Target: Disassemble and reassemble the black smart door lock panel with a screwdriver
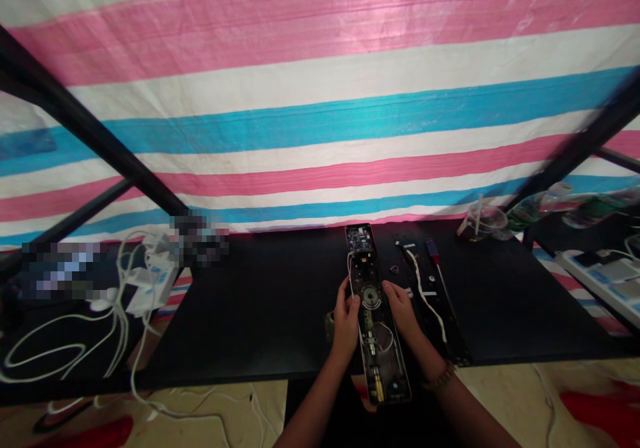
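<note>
A long, narrow device housing [395,361], its inside facing up, lies across the table's front edge and juts out toward me. It holds a blue circuit board [360,240] at the far end, a round metal disc [371,295] midway and a brass-coloured part [378,389] at the near end. Thin white wires run inside it. My left hand [346,323] is closed on the housing's left side, thumb on the rim. My right hand [401,309] grips the opposite side, its thumb near the disc; the undersides of the fingers are hidden.
Right of the housing lie a white cable [423,288], a screwdriver [436,260] with a blue and red handle, and small loose parts. A clear plastic cup [484,223] stands at the back right. White cables [117,328] tangle at left. A striped sheet [320,121] hangs behind the table.
</note>
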`<state>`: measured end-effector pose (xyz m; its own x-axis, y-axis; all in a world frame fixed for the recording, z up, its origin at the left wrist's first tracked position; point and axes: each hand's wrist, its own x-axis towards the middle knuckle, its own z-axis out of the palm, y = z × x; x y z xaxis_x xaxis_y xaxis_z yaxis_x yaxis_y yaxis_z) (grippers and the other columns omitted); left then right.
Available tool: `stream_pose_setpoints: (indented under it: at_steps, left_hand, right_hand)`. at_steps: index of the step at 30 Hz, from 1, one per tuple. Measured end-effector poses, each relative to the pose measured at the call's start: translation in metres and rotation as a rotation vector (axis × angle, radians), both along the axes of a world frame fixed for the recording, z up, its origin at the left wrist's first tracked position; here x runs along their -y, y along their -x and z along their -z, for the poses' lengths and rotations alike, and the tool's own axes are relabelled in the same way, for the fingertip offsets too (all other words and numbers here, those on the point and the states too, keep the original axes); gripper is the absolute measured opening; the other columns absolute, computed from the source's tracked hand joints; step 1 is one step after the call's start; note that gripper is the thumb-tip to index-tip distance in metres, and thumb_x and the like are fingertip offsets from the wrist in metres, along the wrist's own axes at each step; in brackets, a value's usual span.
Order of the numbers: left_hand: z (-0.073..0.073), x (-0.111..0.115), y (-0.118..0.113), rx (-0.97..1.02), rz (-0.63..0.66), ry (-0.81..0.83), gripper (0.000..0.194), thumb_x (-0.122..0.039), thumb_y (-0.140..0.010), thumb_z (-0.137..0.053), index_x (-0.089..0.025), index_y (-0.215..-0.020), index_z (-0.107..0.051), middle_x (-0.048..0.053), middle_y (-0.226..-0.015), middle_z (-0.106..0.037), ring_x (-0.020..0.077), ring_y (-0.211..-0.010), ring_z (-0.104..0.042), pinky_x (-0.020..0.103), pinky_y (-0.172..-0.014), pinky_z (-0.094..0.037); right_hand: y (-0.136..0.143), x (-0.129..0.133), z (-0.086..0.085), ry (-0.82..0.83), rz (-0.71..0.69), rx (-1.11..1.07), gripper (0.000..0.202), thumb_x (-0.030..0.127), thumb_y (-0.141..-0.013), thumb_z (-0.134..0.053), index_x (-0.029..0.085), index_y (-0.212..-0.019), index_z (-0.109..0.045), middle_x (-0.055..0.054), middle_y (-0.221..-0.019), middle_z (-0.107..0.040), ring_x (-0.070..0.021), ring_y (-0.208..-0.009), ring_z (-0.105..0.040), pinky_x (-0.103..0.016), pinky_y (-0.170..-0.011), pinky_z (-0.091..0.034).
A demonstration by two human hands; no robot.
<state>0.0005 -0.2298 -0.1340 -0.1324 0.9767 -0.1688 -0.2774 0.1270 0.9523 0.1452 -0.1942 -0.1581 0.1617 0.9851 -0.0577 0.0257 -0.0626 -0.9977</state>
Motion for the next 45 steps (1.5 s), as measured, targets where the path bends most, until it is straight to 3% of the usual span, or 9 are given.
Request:
stream_pose_setpoints:
  at_steps: [11,17,27,29,32,36,39,45]
  left_hand:
    - [0.001,0.001,0.000,-0.012,0.007,-0.002,0.062,-0.052,-0.086,-0.062,-0.022,-0.139,-0.048,0.004,-0.100,-0.076,0.0201,-0.083,-0.071,0.031,-0.078,-0.055]
    - [-0.003,0.002,-0.001,-0.007,0.010,0.016,0.060,-0.053,-0.086,-0.061,-0.023,-0.137,-0.049,0.003,-0.094,-0.076,0.0209,-0.080,-0.071,0.031,-0.073,-0.056]
    - [0.003,0.002,0.001,-0.038,0.010,0.003,0.056,-0.048,-0.090,-0.058,-0.023,-0.139,-0.048,0.001,-0.089,-0.075,0.0202,-0.080,-0.071,0.032,-0.074,-0.056]
    - [0.003,0.002,0.001,-0.050,0.010,0.008,0.057,-0.049,-0.091,-0.057,-0.023,-0.140,-0.048,0.003,-0.097,-0.076,0.0211,-0.085,-0.072,0.033,-0.078,-0.056]
    - [0.003,0.001,0.001,-0.080,-0.026,-0.019,0.057,-0.050,-0.089,-0.058,-0.022,-0.140,-0.053,0.007,-0.125,-0.071,0.0239,-0.111,-0.068,0.035,-0.097,-0.053]
    - [0.008,-0.002,0.000,-0.076,-0.039,-0.061,0.062,-0.055,-0.089,-0.057,-0.019,-0.140,-0.056,0.009,-0.151,-0.053,0.0250,-0.143,-0.045,0.036,-0.120,-0.033]
    - [0.011,-0.003,0.001,-0.060,-0.016,-0.076,0.067,-0.059,-0.091,-0.054,-0.019,-0.145,-0.052,0.010,-0.157,-0.044,0.0249,-0.148,-0.036,0.037,-0.124,-0.025]
    - [0.009,-0.001,0.001,-0.075,0.009,-0.113,0.069,-0.060,-0.095,-0.046,-0.021,-0.152,-0.041,0.009,-0.161,-0.037,0.0236,-0.151,-0.030,0.037,-0.125,-0.023]
  right_hand:
    - [-0.001,0.001,-0.004,0.004,0.001,0.011,0.062,0.076,-0.077,-0.059,0.015,-0.071,-0.070,-0.006,-0.072,-0.069,-0.0230,-0.071,-0.059,-0.032,-0.068,-0.049]
    - [-0.001,0.002,-0.004,0.000,-0.015,0.005,0.060,0.076,-0.076,-0.058,0.017,-0.067,-0.065,-0.003,-0.066,-0.062,-0.0198,-0.065,-0.054,-0.031,-0.064,-0.046]
    - [0.000,0.002,-0.006,-0.002,0.020,0.023,0.062,0.077,-0.074,-0.060,0.016,-0.067,-0.066,-0.004,-0.066,-0.064,-0.0202,-0.067,-0.054,-0.031,-0.066,-0.047]
    - [0.001,0.002,-0.008,0.002,0.022,0.025,0.063,0.078,-0.073,-0.060,0.016,-0.066,-0.066,-0.004,-0.065,-0.064,-0.0201,-0.066,-0.054,-0.031,-0.065,-0.047]
    - [0.003,0.001,-0.012,0.017,0.035,0.010,0.064,0.079,-0.072,-0.061,0.015,-0.071,-0.069,-0.006,-0.069,-0.068,-0.0224,-0.069,-0.058,-0.033,-0.068,-0.049]
    - [0.006,-0.004,-0.020,0.053,0.054,0.006,0.065,0.079,-0.068,-0.063,0.015,-0.071,-0.071,-0.007,-0.071,-0.071,-0.0254,-0.073,-0.063,-0.035,-0.072,-0.051]
    - [0.007,-0.009,-0.027,0.087,0.042,0.015,0.064,0.080,-0.067,-0.061,0.016,-0.064,-0.069,-0.007,-0.067,-0.070,-0.0244,-0.068,-0.062,-0.033,-0.067,-0.050]
    - [0.008,-0.015,-0.032,0.117,0.060,0.099,0.063,0.078,-0.070,-0.057,0.016,-0.061,-0.068,-0.006,-0.062,-0.068,-0.0236,-0.064,-0.060,-0.032,-0.063,-0.047]
